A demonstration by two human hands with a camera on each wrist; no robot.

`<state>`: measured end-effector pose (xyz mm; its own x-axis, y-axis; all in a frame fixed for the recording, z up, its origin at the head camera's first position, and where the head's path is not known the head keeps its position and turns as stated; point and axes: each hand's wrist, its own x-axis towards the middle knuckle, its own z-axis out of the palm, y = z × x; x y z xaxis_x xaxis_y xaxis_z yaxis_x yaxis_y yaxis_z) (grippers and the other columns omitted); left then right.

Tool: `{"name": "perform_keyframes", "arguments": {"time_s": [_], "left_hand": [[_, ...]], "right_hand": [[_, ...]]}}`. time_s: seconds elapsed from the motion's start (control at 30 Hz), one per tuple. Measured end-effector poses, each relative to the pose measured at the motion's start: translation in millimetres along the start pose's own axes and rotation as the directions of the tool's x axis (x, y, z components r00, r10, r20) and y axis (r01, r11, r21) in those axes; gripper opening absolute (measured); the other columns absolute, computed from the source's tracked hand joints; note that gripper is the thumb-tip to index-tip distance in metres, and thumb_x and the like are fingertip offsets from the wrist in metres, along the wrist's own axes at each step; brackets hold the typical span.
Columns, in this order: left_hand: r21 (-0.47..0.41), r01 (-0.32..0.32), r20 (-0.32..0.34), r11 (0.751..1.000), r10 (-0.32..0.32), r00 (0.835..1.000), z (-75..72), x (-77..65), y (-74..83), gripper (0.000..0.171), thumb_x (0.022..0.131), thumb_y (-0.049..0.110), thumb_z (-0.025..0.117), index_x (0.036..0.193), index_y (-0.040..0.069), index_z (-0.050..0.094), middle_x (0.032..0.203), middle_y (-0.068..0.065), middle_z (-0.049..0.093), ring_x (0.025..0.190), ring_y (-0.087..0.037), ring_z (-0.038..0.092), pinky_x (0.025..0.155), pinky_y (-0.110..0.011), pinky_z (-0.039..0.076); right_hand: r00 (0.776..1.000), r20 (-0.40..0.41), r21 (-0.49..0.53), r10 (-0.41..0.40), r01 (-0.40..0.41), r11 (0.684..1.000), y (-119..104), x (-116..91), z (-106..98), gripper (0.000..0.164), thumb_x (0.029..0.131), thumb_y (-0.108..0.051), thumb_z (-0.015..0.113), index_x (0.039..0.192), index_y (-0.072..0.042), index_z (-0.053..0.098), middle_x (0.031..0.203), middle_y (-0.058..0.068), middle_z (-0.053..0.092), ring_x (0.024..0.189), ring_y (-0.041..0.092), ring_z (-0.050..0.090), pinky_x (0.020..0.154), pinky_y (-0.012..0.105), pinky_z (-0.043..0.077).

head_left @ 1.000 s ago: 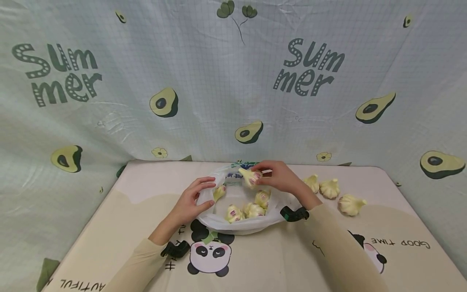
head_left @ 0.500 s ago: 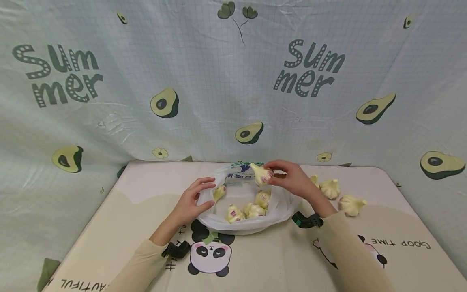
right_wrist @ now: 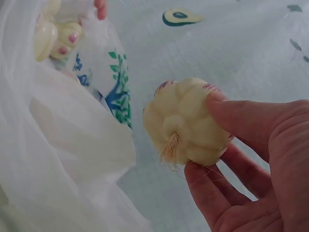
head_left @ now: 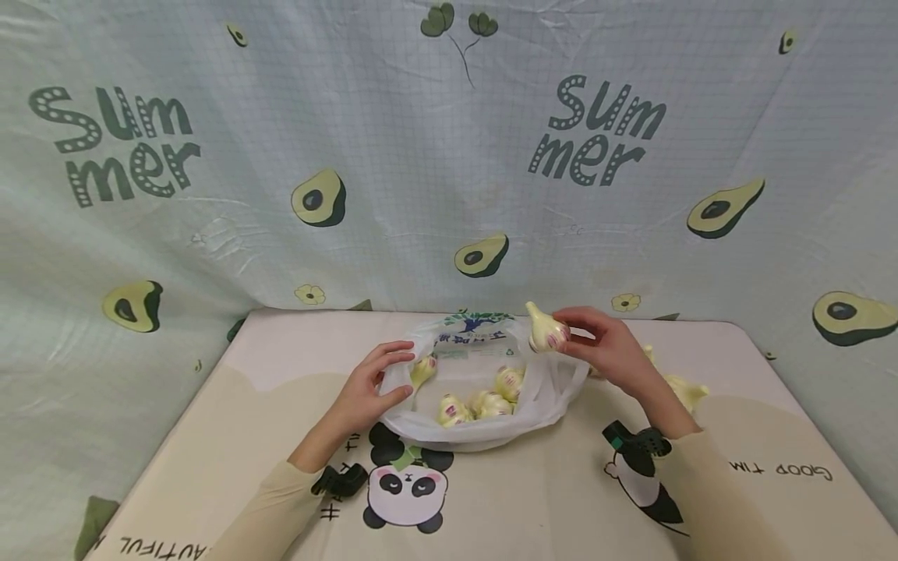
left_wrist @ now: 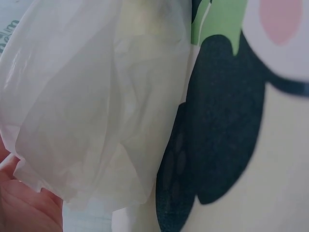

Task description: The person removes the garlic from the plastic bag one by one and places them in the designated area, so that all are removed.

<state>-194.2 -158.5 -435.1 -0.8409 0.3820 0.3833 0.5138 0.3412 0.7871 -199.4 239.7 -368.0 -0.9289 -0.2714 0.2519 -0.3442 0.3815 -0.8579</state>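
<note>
A white plastic bag [head_left: 484, 436] lies on the table with its mouth spread wide. Inside it are several garlic bulbs [head_left: 491, 403]. My left hand [head_left: 368, 389] holds the bag's left rim, fingers and thumb over the edge; in the left wrist view, the plastic [left_wrist: 91, 111] covers part of that hand. Above the bag's right rim, my right hand [head_left: 610, 351] pinches a garlic bulb [head_left: 546, 330] between thumb and fingers, its stem pointing up. The right wrist view shows the root end of this garlic bulb [right_wrist: 186, 121], with dry root hairs.
More garlic bulbs [head_left: 687, 391] lie on the table right of the bag, partly hidden behind my right hand and forearm. The table [head_left: 295, 374] wears a printed cloth with pandas. Behind it hangs a curtain [head_left: 393, 257] with avocado prints.
My right hand has carried the garlic bulb from over the bag's mouth rightward to its right rim. The bag's right side has spread slightly outward. My left hand has stayed at the left rim.
</note>
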Motion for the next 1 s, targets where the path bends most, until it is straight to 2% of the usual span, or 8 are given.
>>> {"name": "perform_keyframes", "arguments": {"time_s": [0.17, 0.27, 0.47, 0.6, 0.73, 0.87, 1.0], "left_hand": [[0.007, -0.013, -0.011, 1.0, 0.013, 1.0, -1.1, -0.4, -6.6, 0.043, 0.082, -0.001, 0.077, 0.124, 0.004, 0.066, 0.143, -0.01, 0.051, 0.135, -0.031, 0.043, 0.102, -0.03, 0.039], [0.01, -0.032, -0.012, 0.999, 0.032, 0.999, -1.2, -0.1, -5.3, 0.043, 0.082, -0.003, 0.077, 0.123, 0.002, 0.065, 0.142, -0.013, 0.051, 0.134, -0.033, 0.043, 0.101, -0.026, 0.039], [0.025, -0.031, 0.0, 0.999, 0.031, 1.0, 0.4, 1.2, -4.4, 0.042, 0.082, -0.006, 0.075, 0.123, -0.005, 0.063, 0.142, -0.022, 0.049, 0.134, -0.04, 0.042, 0.101, -0.034, 0.041], [0.045, -0.014, 0.008, 0.999, 0.013, 1.0, -1.8, 0.9, -3.5, 0.042, 0.083, -0.001, 0.076, 0.124, 0.002, 0.065, 0.143, -0.014, 0.05, 0.135, -0.035, 0.043, 0.098, -0.037, 0.043], [0.043, -0.025, 0.024, 0.999, 0.024, 0.999, -4.4, 0.5, -4.5, 0.042, 0.084, 0.005, 0.078, 0.124, 0.008, 0.066, 0.143, -0.007, 0.051, 0.135, -0.029, 0.044, 0.095, -0.04, 0.044], [0.047, -0.05, 0.032, 0.998, 0.049, 0.998, -4.4, 1.0, -6.7, 0.042, 0.085, 0.007, 0.077, 0.125, 0.01, 0.066, 0.144, -0.004, 0.051, 0.135, -0.028, 0.044, 0.095, -0.043, 0.044], [0.055, -0.063, 0.03, 0.996, 0.062, 0.998, -2.9, 1.4, -8.5, 0.042, 0.085, 0.006, 0.077, 0.125, 0.009, 0.066, 0.143, -0.006, 0.051, 0.134, -0.03, 0.044, 0.096, -0.042, 0.044]], "right_hand": [[0.999, -0.026, -0.026, 0.029, -0.03, 0.999, 3, -16, -16, 0.04, 0.091, -0.011, 0.073, 0.129, -0.003, 0.062, 0.127, 0.013, 0.059, 0.112, 0.016, 0.058, 0.09, 0.018, 0.046], [0.997, -0.041, -0.038, 0.067, -0.069, 0.997, 5, -28, -24, 0.043, 0.091, -0.011, 0.073, 0.13, -0.002, 0.06, 0.13, 0.015, 0.057, 0.112, 0.014, 0.057, 0.089, 0.017, 0.046], [0.997, -0.066, -0.119, 0.039, -0.047, 0.992, 13, -48, -34, 0.045, 0.088, 0.0, 0.073, 0.13, 0.002, 0.058, 0.128, 0.018, 0.058, 0.11, -0.001, 0.054, 0.085, 0.016, 0.047], [0.998, -0.071, -0.151, 0.001, -0.011, 0.988, 18, -57, -35, 0.042, 0.087, 0.0, 0.075, 0.127, 0.002, 0.062, 0.127, 0.016, 0.058, 0.109, -0.003, 0.054, 0.084, 0.016, 0.048], [0.996, -0.092, -0.209, -0.004, -0.015, 0.978, 20, -67, -36, 0.04, 0.087, -0.003, 0.075, 0.125, 0.0, 0.063, 0.125, 0.013, 0.058, 0.108, -0.005, 0.052, 0.083, 0.015, 0.048], [0.993, -0.118, -0.268, -0.007, -0.025, 0.963, 22, -76, -38, 0.038, 0.087, -0.003, 0.075, 0.123, -0.001, 0.064, 0.122, 0.01, 0.058, 0.105, -0.006, 0.052, 0.082, 0.012, 0.046], [0.99, -0.133, -0.28, -0.038, -0.001, 0.96, 26, -84, -38, 0.037, 0.084, 0.002, 0.076, 0.119, 0.002, 0.065, 0.12, 0.013, 0.059, 0.105, -0.007, 0.052, 0.081, 0.014, 0.048]]}}
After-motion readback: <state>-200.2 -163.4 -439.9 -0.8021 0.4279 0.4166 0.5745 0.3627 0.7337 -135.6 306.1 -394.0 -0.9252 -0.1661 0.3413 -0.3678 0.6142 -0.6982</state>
